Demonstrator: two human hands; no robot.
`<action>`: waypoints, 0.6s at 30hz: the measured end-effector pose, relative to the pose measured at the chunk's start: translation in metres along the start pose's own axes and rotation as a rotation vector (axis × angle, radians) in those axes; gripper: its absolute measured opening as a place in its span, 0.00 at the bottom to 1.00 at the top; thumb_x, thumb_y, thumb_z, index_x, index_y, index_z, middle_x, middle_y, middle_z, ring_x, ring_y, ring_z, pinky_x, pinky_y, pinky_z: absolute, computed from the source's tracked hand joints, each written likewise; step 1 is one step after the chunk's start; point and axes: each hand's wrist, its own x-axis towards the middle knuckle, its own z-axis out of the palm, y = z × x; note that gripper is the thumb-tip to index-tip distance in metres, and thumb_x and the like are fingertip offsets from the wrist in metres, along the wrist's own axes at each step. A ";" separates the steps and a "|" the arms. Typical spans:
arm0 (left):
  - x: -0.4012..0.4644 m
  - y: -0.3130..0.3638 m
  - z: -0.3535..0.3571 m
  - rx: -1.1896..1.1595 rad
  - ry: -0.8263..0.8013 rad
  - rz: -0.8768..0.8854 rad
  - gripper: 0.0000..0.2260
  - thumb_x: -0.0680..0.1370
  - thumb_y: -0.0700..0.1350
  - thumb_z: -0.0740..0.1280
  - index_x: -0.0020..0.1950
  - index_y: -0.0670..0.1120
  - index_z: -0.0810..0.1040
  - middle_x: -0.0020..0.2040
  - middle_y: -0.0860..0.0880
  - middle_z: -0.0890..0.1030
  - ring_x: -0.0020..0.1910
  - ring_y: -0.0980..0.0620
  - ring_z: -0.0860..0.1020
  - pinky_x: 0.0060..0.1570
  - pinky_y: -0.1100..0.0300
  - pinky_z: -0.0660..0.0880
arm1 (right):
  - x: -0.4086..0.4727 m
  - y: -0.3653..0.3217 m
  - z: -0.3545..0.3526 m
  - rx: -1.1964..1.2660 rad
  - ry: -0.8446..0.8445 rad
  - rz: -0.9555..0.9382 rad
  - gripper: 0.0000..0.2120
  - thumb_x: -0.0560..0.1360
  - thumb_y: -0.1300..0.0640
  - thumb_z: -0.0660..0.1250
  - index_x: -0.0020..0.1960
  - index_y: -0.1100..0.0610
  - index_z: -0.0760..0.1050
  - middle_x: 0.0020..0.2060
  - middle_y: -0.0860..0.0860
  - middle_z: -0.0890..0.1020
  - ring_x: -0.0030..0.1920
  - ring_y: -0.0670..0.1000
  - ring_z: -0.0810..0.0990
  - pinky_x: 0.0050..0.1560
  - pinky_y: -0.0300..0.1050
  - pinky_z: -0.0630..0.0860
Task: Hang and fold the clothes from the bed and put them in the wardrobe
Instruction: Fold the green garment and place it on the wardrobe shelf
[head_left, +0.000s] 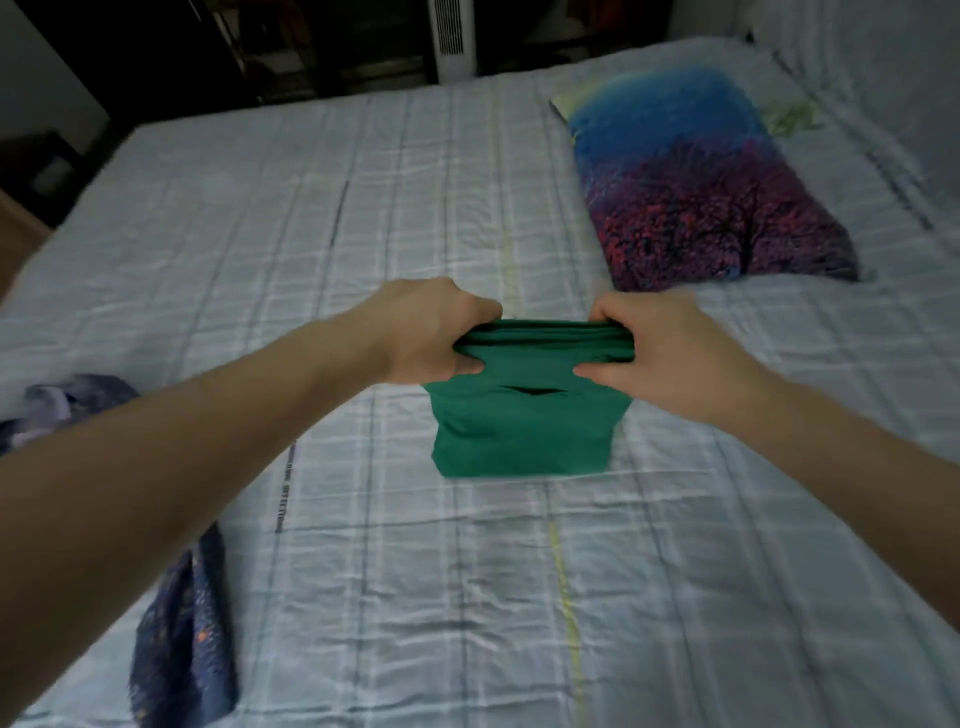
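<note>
1 green garment (519, 431) is in hand, folded down to a small thick stack; both hands hold its upper edge above the bed (363, 597), lower part hanging toward or just meeting the sheet, which of the 2 I cannot tell. Left hand (434, 332) grip: fingers curled over the left end of the folded edge, thumb underneath, closed on cloth. Right hand (660, 353) grip: the same at the right end, fingers wrapped over the top, thumb pressing the front face. Several layers show along the held edge, so folding of this piece looks nearly or fully done; judged next step is 1 last fold or carrying it off. Still to do: a dark blue patterned cloth (182, 639) lies loose and unfolded at the bed's near left edge, under the left forearm; more of it, or a 2nd piece, bunches further left. A blue-and-purple pillow (701, 187) sits far right, likely bedding, not laundry. Wardrobe not identifiable; dark furniture beyond the bed is too dim to read. No hangers seen. Nothing visibly stored yet.
</note>
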 end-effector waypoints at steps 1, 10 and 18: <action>-0.016 0.005 0.005 0.019 0.000 0.012 0.11 0.76 0.53 0.67 0.46 0.53 0.65 0.35 0.55 0.72 0.37 0.51 0.73 0.33 0.57 0.63 | -0.017 -0.010 0.009 -0.037 0.008 -0.028 0.13 0.68 0.52 0.76 0.42 0.50 0.71 0.34 0.43 0.74 0.37 0.48 0.75 0.36 0.46 0.70; -0.161 0.087 0.186 -0.175 -0.343 0.137 0.09 0.77 0.46 0.66 0.55 0.49 0.68 0.51 0.48 0.79 0.49 0.46 0.76 0.46 0.54 0.70 | -0.197 -0.056 0.153 -0.175 -0.320 -0.101 0.27 0.60 0.45 0.80 0.49 0.47 0.67 0.39 0.43 0.77 0.37 0.43 0.77 0.33 0.33 0.65; -0.237 0.154 0.284 -0.367 -0.737 0.212 0.18 0.73 0.41 0.69 0.59 0.48 0.68 0.55 0.44 0.78 0.54 0.41 0.77 0.51 0.47 0.76 | -0.294 -0.089 0.213 0.090 -0.912 0.193 0.17 0.76 0.46 0.64 0.62 0.50 0.67 0.57 0.50 0.72 0.57 0.50 0.72 0.53 0.47 0.70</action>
